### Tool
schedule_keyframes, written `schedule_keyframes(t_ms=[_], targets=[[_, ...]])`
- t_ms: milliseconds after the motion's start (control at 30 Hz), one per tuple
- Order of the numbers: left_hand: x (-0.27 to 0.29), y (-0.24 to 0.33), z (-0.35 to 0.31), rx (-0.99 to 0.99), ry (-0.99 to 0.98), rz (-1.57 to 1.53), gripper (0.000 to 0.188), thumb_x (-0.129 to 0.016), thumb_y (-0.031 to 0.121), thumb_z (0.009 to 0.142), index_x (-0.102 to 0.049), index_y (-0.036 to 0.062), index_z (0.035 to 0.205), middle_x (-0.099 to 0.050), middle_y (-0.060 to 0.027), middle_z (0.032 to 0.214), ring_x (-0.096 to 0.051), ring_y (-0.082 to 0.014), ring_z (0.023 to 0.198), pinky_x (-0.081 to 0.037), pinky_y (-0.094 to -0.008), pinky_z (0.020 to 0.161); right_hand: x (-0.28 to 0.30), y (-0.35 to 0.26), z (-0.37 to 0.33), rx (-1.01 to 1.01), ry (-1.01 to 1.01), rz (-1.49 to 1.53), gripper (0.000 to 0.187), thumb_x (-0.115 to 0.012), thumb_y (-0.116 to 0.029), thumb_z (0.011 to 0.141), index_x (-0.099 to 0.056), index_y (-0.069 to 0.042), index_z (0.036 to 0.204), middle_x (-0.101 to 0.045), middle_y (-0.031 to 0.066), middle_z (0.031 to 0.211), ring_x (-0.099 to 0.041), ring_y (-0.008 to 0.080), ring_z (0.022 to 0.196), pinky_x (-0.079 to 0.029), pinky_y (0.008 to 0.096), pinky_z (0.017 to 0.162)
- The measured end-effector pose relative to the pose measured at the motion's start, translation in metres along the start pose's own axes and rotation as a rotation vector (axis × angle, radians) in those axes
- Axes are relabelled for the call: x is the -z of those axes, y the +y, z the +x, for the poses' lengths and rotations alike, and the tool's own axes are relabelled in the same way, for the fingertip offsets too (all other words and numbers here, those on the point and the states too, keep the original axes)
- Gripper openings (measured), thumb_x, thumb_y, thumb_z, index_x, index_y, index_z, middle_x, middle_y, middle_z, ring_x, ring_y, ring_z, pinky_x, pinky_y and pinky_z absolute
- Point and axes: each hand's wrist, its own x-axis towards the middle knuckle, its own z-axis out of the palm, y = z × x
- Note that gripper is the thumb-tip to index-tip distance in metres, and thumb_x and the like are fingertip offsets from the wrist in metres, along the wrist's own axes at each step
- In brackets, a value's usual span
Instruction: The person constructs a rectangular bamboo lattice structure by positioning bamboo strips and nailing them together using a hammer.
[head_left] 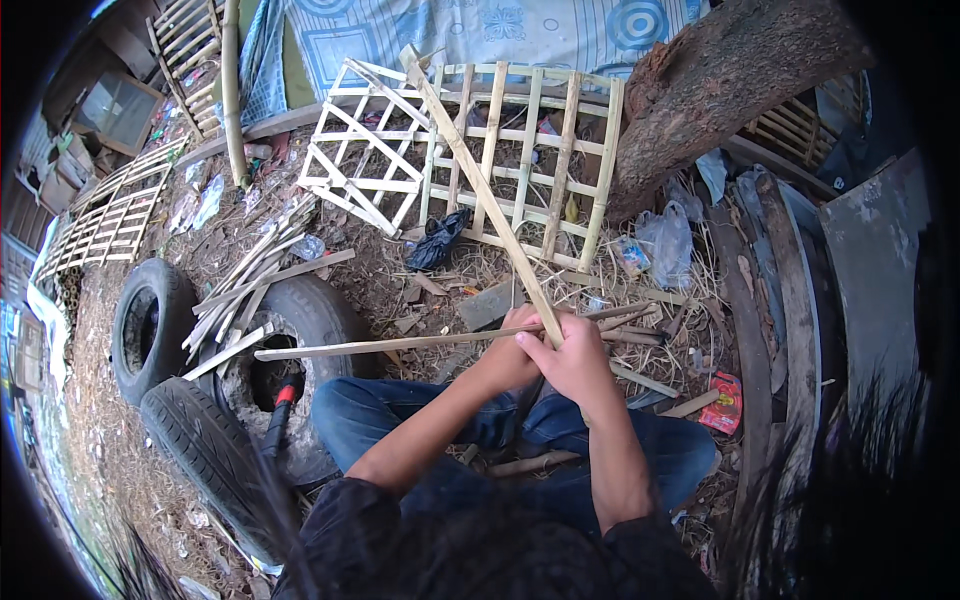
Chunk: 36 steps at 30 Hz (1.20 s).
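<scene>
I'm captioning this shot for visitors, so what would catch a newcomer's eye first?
First, the two hands meeting at the centre: the left hand and right hand grip two crossed bamboo strips. Behind them a bamboo lattice panel lies on the ground by a tree trunk. Old tyres lie at lower left.

1. At the centre of the frame the right hand (578, 360) and left hand (512, 358) close together around two crossed bamboo strips.
2. The long strip (480, 190) slants up toward the top centre; the other strip (380, 346) runs out level to the left.
3. A bamboo lattice panel (520, 160) lies on the ground at upper centre.
4. Old tyres (200, 440) lie at lower left, a bundle of split bamboo (250, 280) across them.
5. A tree trunk (720, 80) leans at upper right.
</scene>
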Motion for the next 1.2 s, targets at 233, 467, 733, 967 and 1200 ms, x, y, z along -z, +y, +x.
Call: schedule_keyframes(t_ms=[233, 467, 733, 967, 1200], targets=[[0.151, -0.026, -0.115, 0.625, 0.593, -0.85, 0.034, -0.055, 0.023, 0.095, -0.05, 0.005, 0.124, -0.058, -0.0036, 0.099, -0.057, -0.0145, 0.093, -0.046, -0.0318, 0.087, 0.027, -0.032, 0.013, -0.039, 0.105, -0.184, 0.021, -0.075, -0.017, 0.079, -0.066, -0.001, 0.089, -0.056, 0.0027, 0.055, -0.049, 0.008, 0.048, -0.039, 0.0272, 0.046], [0.268, 0.058, -0.072, -0.089, 0.629, -0.529, 0.078, -0.046, 0.062, 0.09, -0.037, 0.005, 0.142, -0.057, -0.0143, 0.117, -0.056, -0.027, 0.106, -0.041, -0.0447, 0.094, 0.055, -0.058, 0.037, 0.004, 0.132, -0.34, 0.028, -0.077, -0.022, 0.078, -0.069, 0.001, 0.092, -0.054, 0.002, 0.055, -0.048, 0.0066, 0.049, -0.037, 0.0265, 0.047], [0.285, 0.049, -0.046, -0.085, 0.797, -0.718, 0.027, -0.055, 0.031, 0.096, -0.055, 0.0032, 0.094, -0.054, -0.0071, 0.083, -0.053, -0.0179, 0.081, -0.045, -0.0421, 0.089, 0.099, -0.105, 0.063, -0.009, -0.043, -0.491, 0.026, -0.073, -0.023, 0.08, -0.07, 0.001, 0.085, -0.055, 0.0019, 0.059, -0.048, 0.0081, 0.055, -0.038, 0.028, 0.052], [0.209, 0.002, -0.032, 0.197, 0.358, -0.688, 0.038, -0.056, 0.035, 0.095, -0.061, -0.0023, 0.09, -0.058, -0.0102, 0.081, -0.055, -0.0176, 0.078, -0.045, -0.035, 0.082, 0.17, -0.087, 0.091, -0.275, -0.254, -0.76, 0.031, -0.077, -0.025, 0.075, -0.069, 0.004, 0.083, -0.062, 0.0062, 0.066, -0.056, 0.0115, 0.063, -0.045, 0.0301, 0.061], [0.145, -0.034, -0.037, 0.561, 0.176, -0.794, 0.053, -0.074, -0.002, 0.077, -0.051, 0.0008, 0.125, -0.065, -0.0043, 0.084, -0.06, -0.0083, 0.078, -0.047, -0.0211, 0.07, 0.193, 0.009, 0.126, -0.489, -0.404, -0.92, 0.032, -0.078, -0.029, 0.074, -0.069, 0.001, 0.083, -0.054, 0.0004, 0.059, -0.05, 0.0094, 0.054, -0.041, 0.03, 0.05]])
